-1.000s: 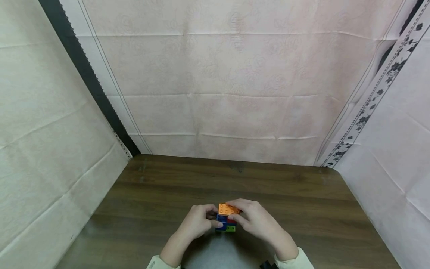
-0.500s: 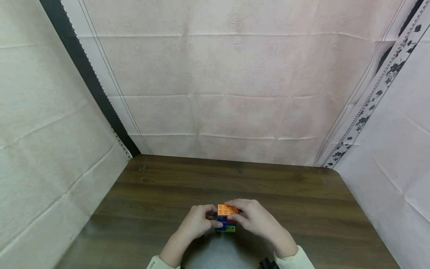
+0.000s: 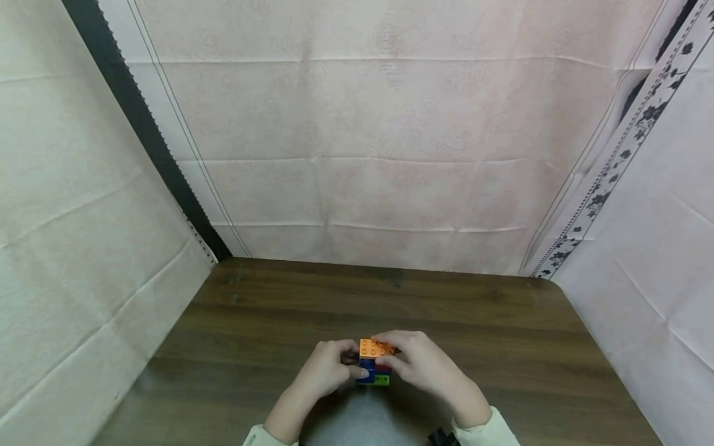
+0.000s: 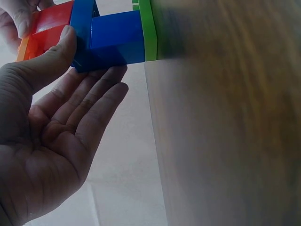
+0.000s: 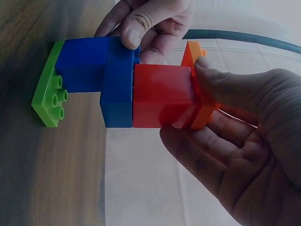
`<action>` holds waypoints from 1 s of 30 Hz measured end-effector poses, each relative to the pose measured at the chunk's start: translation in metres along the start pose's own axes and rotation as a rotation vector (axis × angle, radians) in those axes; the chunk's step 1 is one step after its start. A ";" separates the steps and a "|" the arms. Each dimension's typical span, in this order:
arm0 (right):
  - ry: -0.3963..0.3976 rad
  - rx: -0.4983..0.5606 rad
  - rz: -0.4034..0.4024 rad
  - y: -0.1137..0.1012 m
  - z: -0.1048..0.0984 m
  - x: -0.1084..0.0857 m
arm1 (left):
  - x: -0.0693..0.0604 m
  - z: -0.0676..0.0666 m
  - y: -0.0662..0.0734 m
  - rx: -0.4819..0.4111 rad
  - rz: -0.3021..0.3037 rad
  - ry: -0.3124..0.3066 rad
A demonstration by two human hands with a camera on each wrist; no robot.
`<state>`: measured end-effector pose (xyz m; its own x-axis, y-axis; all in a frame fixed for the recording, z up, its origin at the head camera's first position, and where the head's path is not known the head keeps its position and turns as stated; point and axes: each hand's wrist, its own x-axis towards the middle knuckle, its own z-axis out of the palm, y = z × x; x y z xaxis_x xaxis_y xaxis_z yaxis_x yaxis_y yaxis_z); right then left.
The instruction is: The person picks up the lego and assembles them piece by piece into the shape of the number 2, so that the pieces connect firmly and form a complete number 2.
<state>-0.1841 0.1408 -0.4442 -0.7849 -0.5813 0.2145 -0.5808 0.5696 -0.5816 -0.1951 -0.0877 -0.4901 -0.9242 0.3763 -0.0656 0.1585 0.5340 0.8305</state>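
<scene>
A stack of toy building bricks stands on the table between both hands. Its base is a green plate [image 5: 51, 89] with studs showing. Above come blue bricks [image 5: 117, 82], a red brick [image 5: 162, 96] and an orange plate [image 3: 375, 348] on top. The left hand [image 3: 328, 367] grips the blue part, thumb on the near side and fingers behind, as the left wrist view shows. From the right, the right hand [image 3: 415, 359] pinches the orange plate, its thumb on the orange edge and a fingertip against the red brick. The fingers hide part of the stack.
The brown wooden table [image 3: 268, 310] extends around the stack to a straight back edge. Pale cloth walls [image 3: 357, 155] enclose it at the back and both sides. A small black object [image 3: 443, 437] shows near the right sleeve.
The orange plate sits very slightly further left over the stack. Both hands keep nearly the same hold, and the head view has shifted a little.
</scene>
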 end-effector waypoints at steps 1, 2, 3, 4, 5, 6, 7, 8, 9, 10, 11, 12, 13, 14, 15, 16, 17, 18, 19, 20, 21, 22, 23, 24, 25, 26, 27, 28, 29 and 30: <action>-0.001 -0.003 0.002 0.000 0.000 0.000 | 0.000 0.000 0.000 0.001 0.000 0.000; -0.002 -0.005 0.004 0.000 0.000 0.001 | 0.000 0.000 0.000 0.003 0.001 0.000; -0.003 -0.008 0.005 0.000 0.000 0.001 | 0.000 0.000 0.000 0.006 0.001 0.000; -0.005 -0.009 0.008 0.000 0.000 0.001 | -0.001 0.000 0.000 0.008 0.002 0.001; -0.007 -0.009 0.009 -0.001 0.000 0.001 | -0.001 0.000 0.001 0.009 0.004 0.002; -0.009 -0.009 0.010 -0.001 0.000 0.001 | -0.001 0.000 0.001 0.010 0.005 0.002; -0.012 -0.007 0.012 -0.001 -0.001 0.001 | -0.001 0.000 0.001 0.011 0.005 0.002; -0.013 -0.006 0.012 -0.001 -0.001 0.002 | -0.001 0.000 0.001 0.014 0.005 0.002; -0.016 -0.003 0.013 -0.002 -0.001 0.002 | -0.001 0.000 0.001 0.014 0.004 0.002; -0.019 -0.001 0.015 -0.002 -0.002 0.002 | -0.001 0.000 0.001 0.014 0.004 0.002; -0.021 0.000 0.016 -0.003 -0.002 0.003 | -0.001 0.000 0.001 0.016 0.002 0.002; -0.023 0.002 0.017 -0.003 -0.002 0.003 | -0.001 0.000 0.001 0.017 0.001 0.002; -0.025 0.004 0.021 -0.004 -0.002 0.003 | -0.001 0.000 0.001 0.018 0.000 0.001; -0.027 0.003 0.025 -0.004 -0.003 0.004 | -0.001 0.000 0.001 0.020 -0.001 0.001; -0.029 0.005 0.028 -0.005 -0.003 0.004 | 0.000 0.000 0.001 0.020 -0.001 0.002; -0.031 0.004 0.032 -0.005 -0.003 0.005 | 0.000 0.000 0.001 0.019 0.000 0.002; -0.032 0.003 0.034 -0.006 -0.004 0.005 | 0.000 0.000 0.001 0.019 0.002 0.002; -0.033 0.001 0.035 -0.006 -0.004 0.006 | 0.000 -0.001 0.002 0.020 0.004 0.003; -0.035 -0.004 0.037 -0.007 -0.004 0.006 | 0.000 0.000 0.002 0.021 0.005 0.004; -0.037 -0.006 0.039 -0.007 -0.004 0.006 | 0.000 -0.001 0.002 0.022 0.006 0.006; -0.039 -0.008 0.041 -0.008 -0.005 0.007 | 0.000 -0.001 0.002 0.023 0.007 0.007; -0.042 -0.010 0.045 -0.008 -0.005 0.007 | 0.000 -0.001 0.002 0.023 0.008 0.008; -0.044 -0.014 0.049 -0.009 -0.005 0.007 | 0.000 0.000 0.002 0.024 0.008 0.009; -0.045 -0.019 0.053 -0.009 -0.005 0.008 | -0.001 0.000 0.002 0.023 0.007 0.010; -0.046 -0.020 0.059 -0.010 -0.005 0.008 | -0.001 0.000 0.002 0.022 0.006 0.011; -0.048 -0.021 0.065 -0.011 -0.005 0.007 | -0.001 0.000 0.002 0.021 0.005 0.010; -0.047 -0.023 0.068 -0.011 -0.005 0.007 | -0.001 0.000 0.002 0.019 0.004 0.009; -0.048 -0.027 0.070 -0.011 -0.004 0.007 | -0.001 0.000 0.002 0.017 0.006 0.008; -0.048 -0.030 0.071 -0.011 -0.004 0.006 | -0.001 0.000 0.002 0.016 0.007 0.008; -0.046 -0.033 0.069 -0.011 -0.004 0.006 | -0.001 0.000 0.002 0.013 0.008 0.007</action>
<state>-0.1832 0.1335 -0.4332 -0.8128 -0.5659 0.1379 -0.5332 0.6276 -0.5673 -0.1938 -0.0869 -0.4884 -0.9254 0.3749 -0.0550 0.1700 0.5406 0.8239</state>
